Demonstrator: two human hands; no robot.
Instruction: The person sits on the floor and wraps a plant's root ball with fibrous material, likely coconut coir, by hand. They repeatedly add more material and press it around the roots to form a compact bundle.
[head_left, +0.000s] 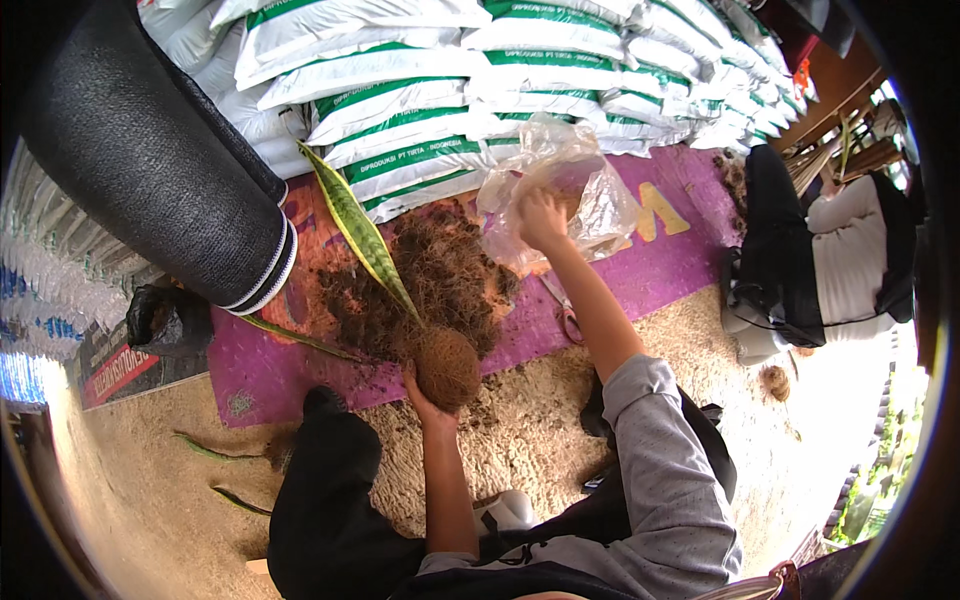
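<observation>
My left hand (431, 401) holds a round ball of brown fibre (448, 369) from below. A snake plant leaf (360, 229) with yellow edges rises from the top of the ball. My right hand (543, 217) reaches into the mouth of a crumpled clear plastic bag (600, 199); its fingertips are partly hidden, and whether they grip anything cannot be told. A loose heap of brown fibre and soil (442, 262) lies between the ball and the stacked sacks. Scissors (562, 307) with a reddish handle lie below the bag, beside my right forearm.
White and green sacks (420, 157) are stacked beyond the purple banner (660, 262). A large black padded object (165, 150) stands at left, above a black plastic bag (169, 319). Snake plant leaves (217, 450) lie on the floor. Another person (847, 255) sits at right.
</observation>
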